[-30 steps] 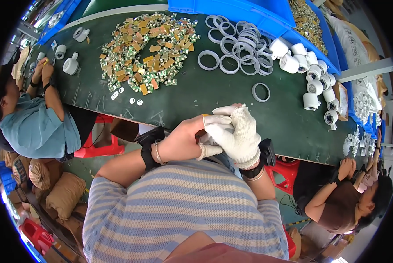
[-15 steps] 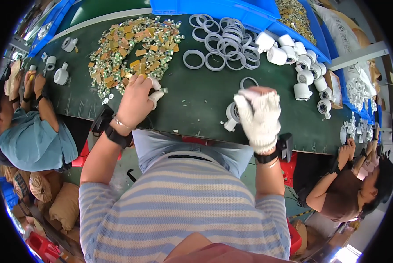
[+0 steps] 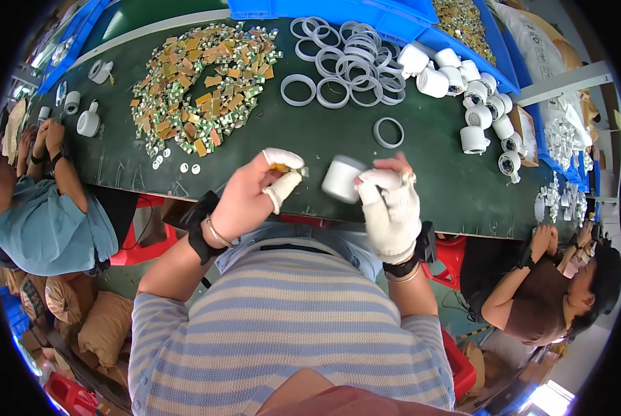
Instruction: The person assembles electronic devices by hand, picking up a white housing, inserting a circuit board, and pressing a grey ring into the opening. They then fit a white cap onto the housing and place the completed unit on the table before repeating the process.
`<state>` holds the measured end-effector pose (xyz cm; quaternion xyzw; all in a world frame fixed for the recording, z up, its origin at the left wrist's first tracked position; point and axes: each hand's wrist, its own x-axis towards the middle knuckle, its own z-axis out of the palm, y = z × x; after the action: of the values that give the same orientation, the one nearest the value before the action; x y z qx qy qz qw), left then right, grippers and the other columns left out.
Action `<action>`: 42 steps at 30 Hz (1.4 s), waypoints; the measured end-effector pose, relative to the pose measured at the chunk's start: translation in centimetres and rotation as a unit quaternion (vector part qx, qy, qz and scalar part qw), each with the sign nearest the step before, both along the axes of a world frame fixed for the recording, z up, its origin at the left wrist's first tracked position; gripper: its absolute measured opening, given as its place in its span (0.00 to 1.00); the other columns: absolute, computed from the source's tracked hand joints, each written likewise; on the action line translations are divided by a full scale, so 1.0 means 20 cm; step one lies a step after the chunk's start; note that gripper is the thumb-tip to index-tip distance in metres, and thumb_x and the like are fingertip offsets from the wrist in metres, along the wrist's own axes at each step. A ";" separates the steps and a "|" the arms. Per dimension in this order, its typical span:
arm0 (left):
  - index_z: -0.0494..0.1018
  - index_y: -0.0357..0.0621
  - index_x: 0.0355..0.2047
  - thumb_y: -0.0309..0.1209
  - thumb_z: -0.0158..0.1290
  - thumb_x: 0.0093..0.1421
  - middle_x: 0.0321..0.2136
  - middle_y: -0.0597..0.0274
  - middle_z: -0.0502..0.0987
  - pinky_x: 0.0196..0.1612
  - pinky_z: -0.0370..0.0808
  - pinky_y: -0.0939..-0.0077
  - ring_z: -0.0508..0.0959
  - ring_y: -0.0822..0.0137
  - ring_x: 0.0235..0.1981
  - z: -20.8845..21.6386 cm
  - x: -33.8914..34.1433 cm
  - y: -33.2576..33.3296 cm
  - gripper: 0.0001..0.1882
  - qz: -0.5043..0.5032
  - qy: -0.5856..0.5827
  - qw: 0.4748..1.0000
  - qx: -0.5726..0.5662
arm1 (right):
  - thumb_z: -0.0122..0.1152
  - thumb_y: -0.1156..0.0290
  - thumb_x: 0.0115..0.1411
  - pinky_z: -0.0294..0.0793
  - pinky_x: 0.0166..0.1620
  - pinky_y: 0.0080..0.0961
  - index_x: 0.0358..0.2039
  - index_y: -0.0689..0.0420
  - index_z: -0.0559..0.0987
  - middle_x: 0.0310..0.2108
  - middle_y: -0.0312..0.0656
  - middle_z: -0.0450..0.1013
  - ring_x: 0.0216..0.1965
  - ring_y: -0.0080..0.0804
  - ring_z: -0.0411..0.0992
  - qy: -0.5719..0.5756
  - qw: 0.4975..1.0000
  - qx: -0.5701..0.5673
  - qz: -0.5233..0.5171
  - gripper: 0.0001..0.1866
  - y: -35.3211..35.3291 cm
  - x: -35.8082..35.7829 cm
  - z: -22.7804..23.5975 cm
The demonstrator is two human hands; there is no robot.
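Note:
My left hand (image 3: 248, 193), with white finger cots on thumb and forefinger, pinches a small circuit board (image 3: 304, 171) that has a yellow-orange patch. Just to its right, my right hand (image 3: 396, 215) in a white glove with bare fingertips grips a white cylindrical housing (image 3: 341, 179), tilted and blurred by motion. The housing hangs over the near edge of the green table (image 3: 276, 132), apart from the board. Beyond it lies one translucent ring (image 3: 389, 146).
Circuit boards (image 3: 179, 69) lie heaped at the left, with small white discs (image 3: 184, 168) nearby. Several rings (image 3: 298, 104) and white housings (image 3: 432, 82) cover the far middle and right. Blue bins (image 3: 387, 24) line the back. Co-workers sit at left (image 3: 47, 222) and right (image 3: 543, 298).
My left hand has come away from the heap, toward me and rightward, with a circuit board. My right hand has lifted the white housing off the table and moved slightly left.

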<state>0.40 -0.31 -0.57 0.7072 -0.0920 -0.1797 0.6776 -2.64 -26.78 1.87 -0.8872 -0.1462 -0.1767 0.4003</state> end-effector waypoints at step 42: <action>0.76 0.37 0.49 0.23 0.61 0.67 0.43 0.60 0.84 0.49 0.81 0.75 0.84 0.71 0.44 0.11 -0.10 -0.07 0.12 -0.099 -0.068 0.990 0.075 | 0.71 0.67 0.56 0.73 0.47 0.35 0.33 0.55 0.81 0.36 0.40 0.77 0.42 0.41 0.76 0.248 0.915 0.037 0.315 0.09 -0.01 0.19 0.08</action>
<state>-1.67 -1.73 1.65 0.7539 -0.1937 -0.2042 0.5937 1.20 -27.06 3.45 -0.7948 -0.3075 0.1794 0.4915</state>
